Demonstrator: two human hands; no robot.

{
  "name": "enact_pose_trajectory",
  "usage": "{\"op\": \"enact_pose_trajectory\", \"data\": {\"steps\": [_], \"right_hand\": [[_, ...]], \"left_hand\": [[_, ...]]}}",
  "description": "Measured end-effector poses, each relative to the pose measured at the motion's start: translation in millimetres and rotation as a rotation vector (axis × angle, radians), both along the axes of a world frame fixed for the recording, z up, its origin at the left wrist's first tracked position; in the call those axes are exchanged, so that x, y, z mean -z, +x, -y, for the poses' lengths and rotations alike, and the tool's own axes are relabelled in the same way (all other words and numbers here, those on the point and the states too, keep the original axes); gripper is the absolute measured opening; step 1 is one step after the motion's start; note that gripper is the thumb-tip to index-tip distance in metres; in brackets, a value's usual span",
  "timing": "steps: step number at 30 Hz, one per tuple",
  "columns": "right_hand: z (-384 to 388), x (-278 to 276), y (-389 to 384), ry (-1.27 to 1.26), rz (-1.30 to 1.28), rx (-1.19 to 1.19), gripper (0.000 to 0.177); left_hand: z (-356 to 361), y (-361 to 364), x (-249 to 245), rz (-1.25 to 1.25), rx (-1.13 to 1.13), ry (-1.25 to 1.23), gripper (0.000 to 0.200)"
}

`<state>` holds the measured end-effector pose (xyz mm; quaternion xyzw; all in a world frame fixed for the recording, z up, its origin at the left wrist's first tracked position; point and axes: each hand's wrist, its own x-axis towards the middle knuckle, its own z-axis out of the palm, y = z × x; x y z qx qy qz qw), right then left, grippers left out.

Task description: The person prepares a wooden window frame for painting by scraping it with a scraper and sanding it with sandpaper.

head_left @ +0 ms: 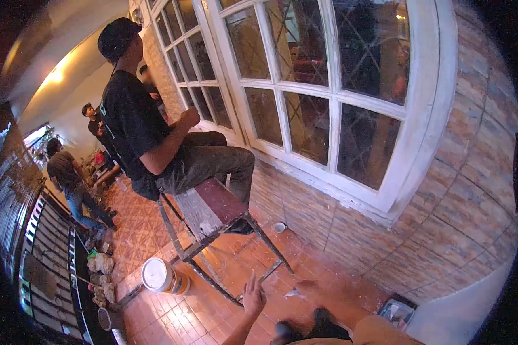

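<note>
My left hand [253, 296] is raised over the tiled floor in the lower middle, fingers loosely apart and nothing visible in them. It is nearest to the legs of a metal-framed stool [193, 215]. A person [133, 118] in a dark shirt and cap sits on that stool, facing the window. Just right of my hand, a small pale pointed piece [293, 293] shows against the floor. My right hand is not seen; a tan rounded shape [380, 332] fills part of the bottom edge.
A white-lidded bucket [156, 275] stands left of the stool. The white-framed window [334, 92] sits above stone-patterned wall tiles. A small cup [280, 227] rests by the wall, and a tray [398, 312] lies at lower right. More people [69, 172] are farther back, beside a railing [49, 287].
</note>
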<state>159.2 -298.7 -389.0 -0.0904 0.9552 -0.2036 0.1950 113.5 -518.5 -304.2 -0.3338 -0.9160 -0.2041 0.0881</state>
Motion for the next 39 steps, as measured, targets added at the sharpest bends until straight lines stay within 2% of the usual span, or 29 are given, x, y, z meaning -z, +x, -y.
{"op": "enact_pose_trajectory", "data": {"steps": [1, 2, 5, 8, 10, 11, 13, 14, 16, 17, 19, 22, 23, 27, 29, 32, 35, 39], "right_hand": [[-3.2, -10.8, 2.2, -0.030, 0.100, 0.153, 0.027], [-10.7, -0.6, 2.7, -0.035, 0.099, 0.144, 0.027], [-37.8, 28.2, 7.0, -0.003, 0.050, 0.171, 0.033], [-55.4, 26.9, 6.7, -0.093, 0.038, 0.302, 0.043], [-66.5, -4.2, 8.9, -0.431, 0.000, 0.537, 0.043], [-71.6, -2.8, 8.1, -0.432, -0.001, 0.536, 0.043], [-83.2, 1.0, 4.8, -0.618, 0.048, 0.701, 0.042], [-88.5, 3.3, 5.8, -0.617, 0.048, 0.697, 0.042], [-95.7, -9.5, 7.6, -0.965, -0.070, 0.762, 0.034], [-98.8, -19.9, 10.5, -0.965, -0.069, 0.760, 0.034], [-102.2, -66.8, 16.3, -1.254, -0.027, 0.847, 0.024], [-108.0, -86.9, 14.9, -1.154, -0.073, 0.882, 0.024], [-108.4, -89.8, 15.0, -1.221, -0.013, 0.936, 0.025], [-110.3, -89.7, 15.6, -1.291, -0.050, 0.881, 0.020], [-109.1, -80.7, 16.3, -1.395, 0.024, 0.893, 0.021], [-104.4, -73.9, 20.0, -1.348, 0.024, 0.880, 0.021], [-99.0, -89.3, 29.9, -1.393, 0.088, 0.902, 0.022], [-97.9, -77.2, 38.0, -1.355, 0.080, 0.917, 0.021]], "left_hand": [[-1.9, -0.6, 10.6, 0.176, -0.133, 0.176, 0.042], [-2.6, 0.6, 21.3, 0.350, -0.265, 0.352, 0.039], [-18.7, 10.0, 28.1, 0.424, -0.399, 0.309, 0.037], [-36.5, 12.0, 37.7, 0.347, -0.367, 0.311, 0.038], [-49.6, 11.8, 34.6, 0.274, -0.347, 0.357, 0.039], [-56.0, 12.3, 32.6, 0.205, -0.326, 0.402, 0.040], [-72.6, 13.6, 20.1, 0.257, -0.352, 0.432, 0.041], [-79.5, 14.6, 15.6, 0.310, -0.377, 0.457, 0.041], [-90.7, 16.2, 14.2, 0.307, -0.385, 0.472, 0.041], [-95.1, 17.1, 13.3, 0.306, -0.389, 0.484, 0.041], [-104.2, 17.8, 7.7, 0.314, -0.392, 0.526, 0.041], [-117.9, 20.1, 0.1, 0.327, -0.400, 0.600, 0.040], [-121.3, 20.6, -1.9, 0.325, -0.406, 0.632, 0.038], [-126.1, 27.1, -7.8, 0.395, -0.409, 0.631, 0.041], [-126.5, 30.4, 1.9, 0.277, -0.386, 0.620, 0.040], [-121.6, 36.8, 24.4, 0.314, -0.428, 0.609, 0.040], [-122.5, 47.1, 17.1, 0.413, -0.398, 0.686, 0.039], [-126.5, 57.1, 12.8, 0.357, -0.403, 0.638, 0.038]]}}
